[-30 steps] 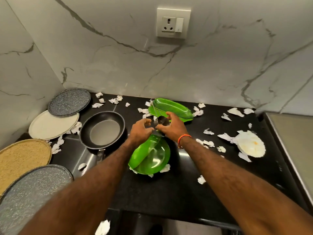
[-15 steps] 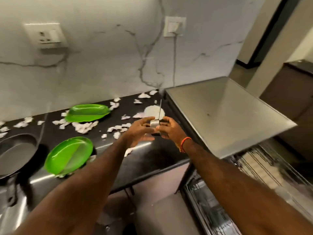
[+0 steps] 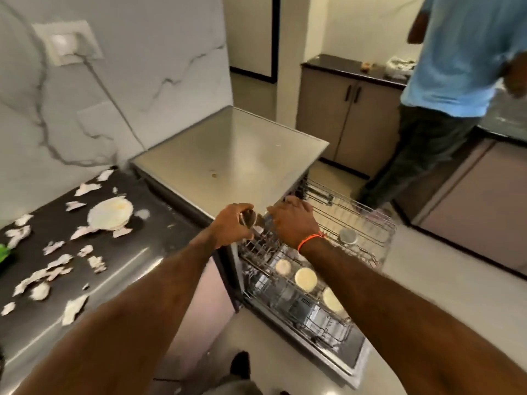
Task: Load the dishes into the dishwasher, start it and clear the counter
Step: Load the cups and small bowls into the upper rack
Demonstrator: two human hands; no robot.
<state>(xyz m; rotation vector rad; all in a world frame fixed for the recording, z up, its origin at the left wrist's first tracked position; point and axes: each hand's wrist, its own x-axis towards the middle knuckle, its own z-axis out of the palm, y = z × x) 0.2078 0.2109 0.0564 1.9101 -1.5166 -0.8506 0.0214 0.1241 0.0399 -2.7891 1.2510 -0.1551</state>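
Both hands are up over the open dishwasher [image 3: 285, 178], at the near left corner of its pulled-out upper rack [image 3: 362, 220]. Left hand [image 3: 232, 226] has fingers curled round a small metal cup [image 3: 248, 218], gripping it from the side; likely carrying it to the rack for loading. Right hand [image 3: 293, 220] is just beside it, fingers bent down over the rack edge; cannot tell if it grips the wire or something small, too blurred. Orange band [image 3: 310, 240] on the right wrist.

Upper rack holds one steel cup [image 3: 348, 236], mouth down near the far right corner, probably so it drains. Lower rack [image 3: 310, 300] holds three pale round dishes [image 3: 305, 278] in a row along its middle, plus clear glassware [image 3: 273, 292] I can't count. Both racks are drawn out over the lowered door [image 3: 346, 357], so loading is underway, not finished.

Counter [image 3: 148, 252] to the left isn't cleared: one white plate [image 3: 110, 213] towards the back edge, many torn paper scraps [image 3: 57, 269] scattered across it, roughly twenty, no exact count. A green dish [image 3: 3, 252] just shows at the left edge. One wall socket [image 3: 67, 42] with a cable running down.

A second person [image 3: 445, 95] in a blue shirt stands at the far counter [image 3: 353, 68], well apart.
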